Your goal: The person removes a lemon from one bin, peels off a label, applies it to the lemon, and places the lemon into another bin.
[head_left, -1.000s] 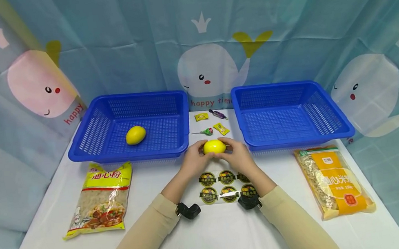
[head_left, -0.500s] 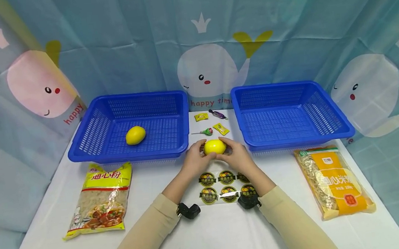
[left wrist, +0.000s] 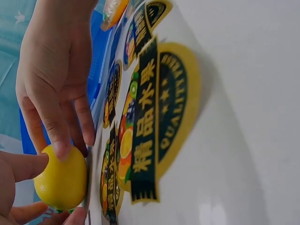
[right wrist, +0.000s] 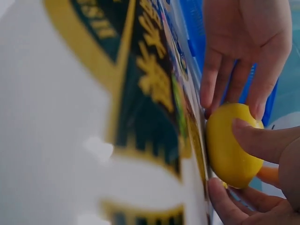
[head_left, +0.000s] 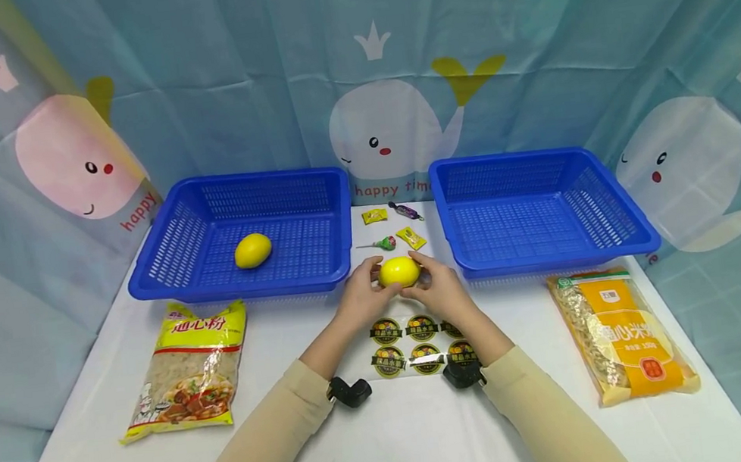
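Both hands hold one yellow lemon (head_left: 399,271) between the two blue baskets, just above a sheet of round fruit stickers (head_left: 421,343). My left hand (head_left: 368,283) grips its left end with thumb and fingers curled round it. My right hand (head_left: 432,279) grips the right end the same way. In the left wrist view the lemon (left wrist: 61,178) sits low against the sticker sheet (left wrist: 150,122), with the right hand's fingers (left wrist: 56,136) on top of it. The right wrist view shows the lemon (right wrist: 232,145) under the left hand's fingers (right wrist: 260,93).
A second lemon (head_left: 252,250) lies in the left blue basket (head_left: 163,281). The right blue basket (head_left: 632,235) holds nothing. Small candies (head_left: 410,238) and a lollipop (head_left: 382,244) lie between the baskets. Pasta bags lie at the left (head_left: 187,370) and the right (head_left: 623,336).
Both hands stay on the lemon at the same spot. Only the fingers have shifted slightly around it.
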The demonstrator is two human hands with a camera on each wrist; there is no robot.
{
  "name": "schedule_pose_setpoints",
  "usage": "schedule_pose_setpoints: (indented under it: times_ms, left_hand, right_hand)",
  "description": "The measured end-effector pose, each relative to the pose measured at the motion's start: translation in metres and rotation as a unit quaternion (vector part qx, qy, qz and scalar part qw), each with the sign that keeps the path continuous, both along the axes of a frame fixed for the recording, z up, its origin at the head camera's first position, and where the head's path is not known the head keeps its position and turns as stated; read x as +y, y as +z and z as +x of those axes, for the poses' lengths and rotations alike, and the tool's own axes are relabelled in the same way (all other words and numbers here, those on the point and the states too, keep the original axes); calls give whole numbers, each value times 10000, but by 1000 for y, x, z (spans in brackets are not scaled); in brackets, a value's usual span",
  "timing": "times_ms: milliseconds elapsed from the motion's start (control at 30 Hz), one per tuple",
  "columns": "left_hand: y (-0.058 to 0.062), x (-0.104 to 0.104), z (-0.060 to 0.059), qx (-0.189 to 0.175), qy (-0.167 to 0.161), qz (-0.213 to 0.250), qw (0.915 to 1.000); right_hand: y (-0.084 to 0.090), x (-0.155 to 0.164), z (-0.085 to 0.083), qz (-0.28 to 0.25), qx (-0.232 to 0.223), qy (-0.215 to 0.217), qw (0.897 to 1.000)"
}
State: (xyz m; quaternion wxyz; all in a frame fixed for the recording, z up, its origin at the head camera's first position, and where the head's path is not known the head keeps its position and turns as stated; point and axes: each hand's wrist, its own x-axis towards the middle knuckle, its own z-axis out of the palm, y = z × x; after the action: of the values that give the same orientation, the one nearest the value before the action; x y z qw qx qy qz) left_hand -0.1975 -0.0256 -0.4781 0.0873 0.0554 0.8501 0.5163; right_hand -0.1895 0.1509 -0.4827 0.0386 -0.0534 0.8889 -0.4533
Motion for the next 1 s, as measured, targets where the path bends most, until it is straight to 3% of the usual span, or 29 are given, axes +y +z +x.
schedule_pose_setpoints:
  times_ms: [367,600,767,867,1000]
  left_hand:
    - [16,-6,29,317,57,-540,9980]
    - [9,-16,42,334,118,-642,9973]
    - [6,-22,52,474,-7,-630,9969]
    - [5,-25,58,595,-59,-711,9957]
    - [2,-28,64,873,-112,-984,9912]
  right_hand:
    - [7,9,18,107,-138,-126,9998]
    - [10,12,28,351,-132,-127,9992]
    - [14,13,36,512,-47,-220,9984]
    - [14,13,39,750,-122,-89,9971]
    - [11,13,40,1277,-251,447,9905]
